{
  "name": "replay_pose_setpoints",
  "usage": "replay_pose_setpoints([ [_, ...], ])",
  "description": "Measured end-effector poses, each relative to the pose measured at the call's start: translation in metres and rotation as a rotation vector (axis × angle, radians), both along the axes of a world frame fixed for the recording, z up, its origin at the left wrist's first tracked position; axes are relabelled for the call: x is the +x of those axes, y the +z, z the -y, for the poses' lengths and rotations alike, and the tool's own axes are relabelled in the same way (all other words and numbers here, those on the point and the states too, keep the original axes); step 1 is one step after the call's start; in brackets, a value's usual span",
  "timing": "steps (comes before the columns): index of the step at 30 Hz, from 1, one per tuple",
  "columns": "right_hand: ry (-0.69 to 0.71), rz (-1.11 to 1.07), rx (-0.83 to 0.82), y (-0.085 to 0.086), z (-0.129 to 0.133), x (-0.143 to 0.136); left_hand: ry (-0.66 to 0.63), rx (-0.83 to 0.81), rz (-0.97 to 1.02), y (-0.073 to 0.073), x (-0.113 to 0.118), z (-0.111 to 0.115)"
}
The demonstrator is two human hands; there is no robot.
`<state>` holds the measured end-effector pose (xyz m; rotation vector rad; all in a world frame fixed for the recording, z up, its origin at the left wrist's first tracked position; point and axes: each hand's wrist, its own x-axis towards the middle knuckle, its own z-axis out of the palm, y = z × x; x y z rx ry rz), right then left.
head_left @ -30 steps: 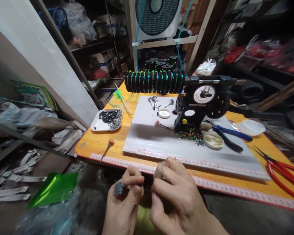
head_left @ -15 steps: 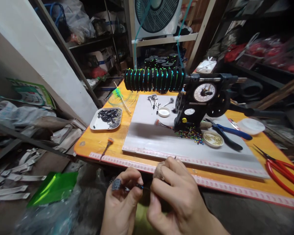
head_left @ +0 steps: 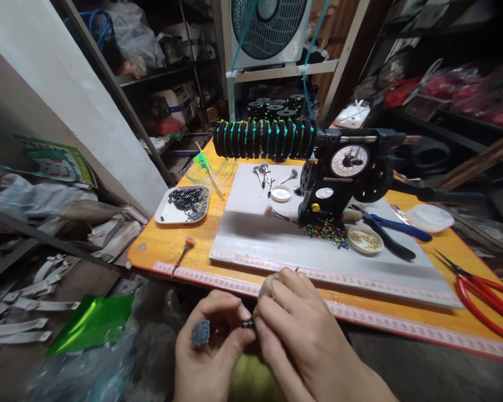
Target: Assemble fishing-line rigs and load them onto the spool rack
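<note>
Grey-headed bundle (head_left: 200, 333) in left hand (head_left: 218, 340), fingers pinching small black piece (head_left: 247, 324), right fingers (head_left: 255, 321) together.

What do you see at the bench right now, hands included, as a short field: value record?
left hand: pinches small dark piece; grey-headed bundle within its grip
right hand: fingers closed beside that piece; grip contents unclear
white tray: black bits
board: machine with dial, dish of gold bits
table, right side: red-handled scissors
</note>
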<state>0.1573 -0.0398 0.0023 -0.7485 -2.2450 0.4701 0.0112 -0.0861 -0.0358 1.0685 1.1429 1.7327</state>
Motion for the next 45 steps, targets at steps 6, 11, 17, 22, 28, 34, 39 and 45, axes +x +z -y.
replay_pose_setpoints([
  [6, 0.091, 0.065, -0.066, -0.005, -0.003, 0.002, 0.142, 0.199, -0.315, 0.001, -0.003, 0.002],
  [11, 0.146, -0.056, -0.207, -0.001, -0.003, 0.005, 0.025, 0.325, -0.475, 0.004, -0.012, -0.003],
  [17, 0.223, -0.144, -0.16, -0.001, -0.005, 0.009, -0.162, 0.222, -0.227, 0.006, -0.018, -0.004],
  [22, 0.098, -0.172, 0.033, -0.004, -0.006, 0.008, -0.27, 0.127, 0.223, 0.003, -0.006, 0.005],
  [28, 0.018, -0.122, 0.315, -0.01, -0.007, 0.01, -0.204, 0.014, 0.173, -0.002, -0.01, 0.006],
  [34, -0.039, -0.166, 0.265, -0.002, -0.011, 0.017, -0.051, -0.062, -0.09, 0.001, -0.023, 0.002],
  [39, 0.037, -0.15, 0.02, -0.002, -0.005, 0.015, -0.027, 0.074, -0.299, 0.001, -0.012, -0.004],
  [45, 0.092, -0.189, -0.131, -0.004, -0.001, 0.012, -0.102, 0.475, -0.255, 0.007, -0.004, -0.018],
])
